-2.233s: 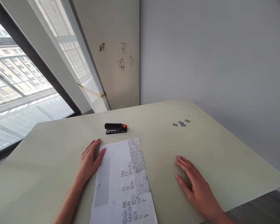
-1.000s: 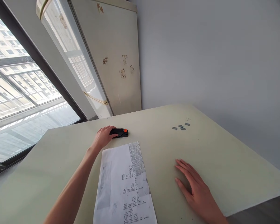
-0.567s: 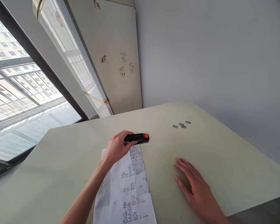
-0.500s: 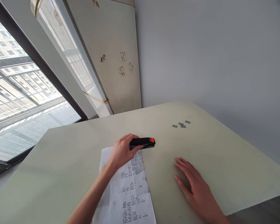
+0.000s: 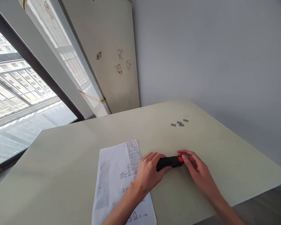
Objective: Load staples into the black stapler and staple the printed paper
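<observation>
in the head view, the person's left hand (image 5: 148,172) is closing around the rear part of a small black stapler (image 5: 170,162) with an orange front end. the thumb and the fingers are wrapping the body of it, so this hand is gripping the stapler. the stapler is lying almost level, low over the pale green table (image 5: 67,162), with the orange end pointing to the right. i cannot tell if its underside is touching the table or is hanging just above it.

the right hand (image 5: 200,173) is coming from the lower right side. its fingers (image 5: 189,156) are lying rather straight and are touching the orange end of the stapler. i cannot tell if they are pinching this end or are only resting on it.

the stapler is sitting just to the right of a white printed paper sheet (image 5: 114,178), which is lying flat on the table, with rows of small dark text on its right half. the left wrist and forearm are crossing over the lower right corner of this sheet.

further back on the right, well apart from both hands, some short grey strips of staples (image 5: 179,123) are lying on the table. behind the table, a worn cream-coloured refrigerator (image 5: 112,62) is standing in the corner, between a large window (image 5: 14,93) on the left and a plain grey wall (image 5: 213,62) on the right.
</observation>
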A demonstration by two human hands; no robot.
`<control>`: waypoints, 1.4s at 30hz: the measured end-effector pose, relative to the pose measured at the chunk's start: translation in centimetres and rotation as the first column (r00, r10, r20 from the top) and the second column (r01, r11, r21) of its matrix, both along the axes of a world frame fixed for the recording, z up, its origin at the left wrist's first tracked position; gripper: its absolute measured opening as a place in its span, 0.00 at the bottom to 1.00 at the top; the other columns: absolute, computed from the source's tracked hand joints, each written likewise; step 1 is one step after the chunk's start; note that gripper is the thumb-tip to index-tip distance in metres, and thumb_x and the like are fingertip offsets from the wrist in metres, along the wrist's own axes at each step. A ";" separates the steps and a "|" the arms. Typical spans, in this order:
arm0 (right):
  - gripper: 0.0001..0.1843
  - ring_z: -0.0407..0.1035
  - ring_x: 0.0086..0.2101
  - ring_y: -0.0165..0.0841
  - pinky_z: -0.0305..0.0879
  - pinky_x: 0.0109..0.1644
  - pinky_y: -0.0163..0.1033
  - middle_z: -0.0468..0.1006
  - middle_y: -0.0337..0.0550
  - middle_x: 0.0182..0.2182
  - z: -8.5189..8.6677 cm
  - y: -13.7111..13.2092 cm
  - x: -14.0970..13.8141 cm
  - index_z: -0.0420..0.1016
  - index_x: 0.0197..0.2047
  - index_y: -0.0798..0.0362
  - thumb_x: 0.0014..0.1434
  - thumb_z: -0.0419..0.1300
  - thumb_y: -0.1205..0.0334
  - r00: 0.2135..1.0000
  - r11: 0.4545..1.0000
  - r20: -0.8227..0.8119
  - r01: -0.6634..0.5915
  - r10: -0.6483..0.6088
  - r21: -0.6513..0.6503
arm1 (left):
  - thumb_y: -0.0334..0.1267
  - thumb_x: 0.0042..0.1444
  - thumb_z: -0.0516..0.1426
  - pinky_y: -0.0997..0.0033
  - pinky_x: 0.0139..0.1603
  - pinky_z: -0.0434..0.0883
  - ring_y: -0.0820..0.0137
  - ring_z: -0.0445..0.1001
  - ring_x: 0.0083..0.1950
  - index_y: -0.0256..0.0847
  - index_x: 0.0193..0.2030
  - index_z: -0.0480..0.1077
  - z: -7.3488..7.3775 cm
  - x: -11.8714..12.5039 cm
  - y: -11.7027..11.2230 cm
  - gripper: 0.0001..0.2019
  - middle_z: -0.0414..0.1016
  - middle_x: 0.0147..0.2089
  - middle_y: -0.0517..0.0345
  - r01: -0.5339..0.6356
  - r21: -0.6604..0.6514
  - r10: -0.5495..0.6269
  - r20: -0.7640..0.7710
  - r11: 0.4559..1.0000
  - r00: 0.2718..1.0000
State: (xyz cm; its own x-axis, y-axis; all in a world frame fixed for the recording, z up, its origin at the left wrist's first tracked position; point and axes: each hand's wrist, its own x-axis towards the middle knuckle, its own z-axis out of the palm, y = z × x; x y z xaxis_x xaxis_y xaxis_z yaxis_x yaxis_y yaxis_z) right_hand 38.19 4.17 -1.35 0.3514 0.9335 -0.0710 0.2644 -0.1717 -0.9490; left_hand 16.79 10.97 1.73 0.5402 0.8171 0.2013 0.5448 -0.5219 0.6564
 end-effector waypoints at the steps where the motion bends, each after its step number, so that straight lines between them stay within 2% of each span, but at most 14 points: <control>1: 0.24 0.78 0.53 0.44 0.76 0.54 0.46 0.82 0.48 0.55 0.0 0.5 0.0 0.76 0.55 0.45 0.69 0.55 0.37 1.000 1.000 -0.004 -0.018 0.018 -0.009 | 0.43 0.60 0.69 0.61 0.46 0.74 0.60 0.79 0.47 0.48 0.53 0.73 -0.1 -0.4 0.0 0.17 0.82 0.46 0.58 0.001 -0.002 -0.001 0.003 1.000 1.000; 5: 0.23 0.78 0.50 0.43 0.76 0.52 0.44 0.82 0.48 0.53 0.0 1.6 -0.2 0.77 0.52 0.45 0.70 0.54 0.37 0.998 0.998 -0.010 -0.065 0.065 -0.002 | 0.44 0.58 0.71 0.54 0.55 0.75 0.57 0.77 0.55 0.49 0.60 0.69 -0.5 -3.3 0.0 0.26 0.79 0.54 0.55 -0.009 -0.020 0.009 0.000 1.000 1.000; 10: 0.22 0.78 0.50 0.41 0.75 0.52 0.42 0.82 0.45 0.53 -0.1 1.4 -0.5 0.77 0.49 0.45 0.71 0.53 0.38 0.999 0.999 0.003 -0.044 0.044 0.013 | 0.43 0.62 0.67 0.54 0.57 0.76 0.58 0.76 0.57 0.51 0.59 0.69 -1.3 -6.7 -0.6 0.21 0.77 0.55 0.55 -0.012 -0.089 0.015 0.024 0.996 1.000; 15: 0.22 0.78 0.49 0.41 0.75 0.52 0.42 0.82 0.46 0.54 0.0 1.1 -0.8 0.78 0.48 0.45 0.71 0.53 0.38 0.999 0.999 0.020 -0.030 0.029 0.030 | 0.39 0.65 0.63 0.56 0.57 0.76 0.60 0.76 0.56 0.50 0.57 0.70 -1.3 -7.5 -0.9 0.15 0.77 0.54 0.57 0.000 -0.147 0.009 0.062 0.989 0.998; 19: 0.22 0.77 0.53 0.43 0.73 0.57 0.46 0.82 0.48 0.53 -0.2 1.8 0.4 0.78 0.51 0.46 0.70 0.55 0.39 0.999 0.999 0.049 0.008 -0.011 0.054 | 0.39 0.66 0.61 0.57 0.55 0.76 0.60 0.76 0.55 0.49 0.55 0.71 -1.3 -7.3 -0.7 0.12 0.78 0.53 0.55 -0.003 -0.133 0.016 0.096 0.991 0.995; 22: 0.25 0.72 0.59 0.47 0.68 0.64 0.54 0.77 0.48 0.61 -0.8 3.9 3.3 0.75 0.57 0.45 0.65 0.60 0.38 0.971 0.990 0.207 0.106 -0.123 0.094 | 0.39 0.68 0.59 0.56 0.54 0.76 0.60 0.76 0.53 0.48 0.53 0.72 -1.5 -7.1 -0.6 0.08 0.78 0.51 0.55 -0.036 -0.139 0.051 0.106 0.990 0.993; 25: 0.36 0.65 0.64 0.52 0.63 0.68 0.58 0.68 0.51 0.68 -1.8 7.6 7.0 0.68 0.65 0.46 0.60 0.64 0.37 0.909 0.978 0.366 0.158 -0.198 0.135 | 0.39 0.70 0.56 0.56 0.54 0.76 0.61 0.76 0.52 0.47 0.50 0.72 -1.7 -6.8 -0.7 0.06 0.78 0.49 0.55 -0.060 -0.136 0.076 0.114 0.989 0.991; 28: 0.47 0.55 0.71 0.54 0.57 0.72 0.60 0.58 0.56 0.73 -2.5 11.8 9.7 0.59 0.73 0.47 0.58 0.65 0.34 0.865 0.989 0.481 0.098 -0.141 0.114 | 0.38 0.69 0.55 0.56 0.54 0.75 0.61 0.76 0.53 0.48 0.50 0.72 -1.6 -6.7 -0.7 0.06 0.78 0.50 0.55 -0.051 -0.141 0.070 0.132 0.989 0.989; 30: 0.52 0.52 0.72 0.56 0.56 0.72 0.62 0.55 0.58 0.74 -2.9 14.3 10.4 0.56 0.74 0.48 0.56 0.66 0.32 0.850 0.994 0.518 0.066 -0.102 0.088 | 0.38 0.69 0.55 0.58 0.52 0.75 0.62 0.76 0.52 0.48 0.50 0.72 -1.4 -6.8 -0.6 0.06 0.78 0.50 0.55 -0.056 -0.159 0.080 0.151 0.986 0.985; 32: 0.54 0.52 0.71 0.59 0.55 0.72 0.65 0.57 0.60 0.73 -3.1 16.2 10.2 0.58 0.73 0.51 0.53 0.68 0.31 0.840 0.997 0.538 0.043 -0.075 0.071 | 0.39 0.69 0.55 0.60 0.48 0.76 0.62 0.77 0.50 0.48 0.49 0.72 -1.2 -6.9 -0.6 0.06 0.78 0.49 0.55 -0.072 -0.180 0.103 0.170 0.981 0.980; 34: 0.53 0.52 0.71 0.61 0.55 0.72 0.67 0.60 0.61 0.71 -3.4 17.5 9.4 0.62 0.71 0.52 0.53 0.67 0.29 0.832 0.998 0.552 0.010 -0.045 0.066 | 0.40 0.70 0.55 0.62 0.45 0.76 0.62 0.76 0.49 0.48 0.49 0.73 -1.1 -7.0 -0.6 0.06 0.78 0.49 0.55 -0.088 -0.198 0.125 0.184 0.976 0.975; 37: 0.44 0.57 0.69 0.58 0.59 0.70 0.64 0.64 0.59 0.69 -3.7 18.7 7.9 0.65 0.68 0.51 0.59 0.62 0.31 0.828 0.995 0.560 -0.064 0.009 0.077 | 0.41 0.71 0.54 0.62 0.45 0.76 0.62 0.76 0.48 0.48 0.48 0.73 -1.2 -6.9 -0.5 0.07 0.78 0.48 0.54 -0.102 -0.204 0.142 0.192 0.974 0.971; 42: 0.30 0.63 0.64 0.51 0.62 0.69 0.60 0.69 0.58 0.63 -4.0 20.5 4.9 0.69 0.63 0.50 0.66 0.57 0.40 0.831 0.972 0.549 -0.195 0.091 0.133 | 0.39 0.70 0.55 0.60 0.49 0.77 0.62 0.77 0.47 0.47 0.46 0.73 -1.1 -6.6 -0.6 0.05 0.79 0.46 0.54 -0.081 -0.177 0.116 0.197 0.981 0.974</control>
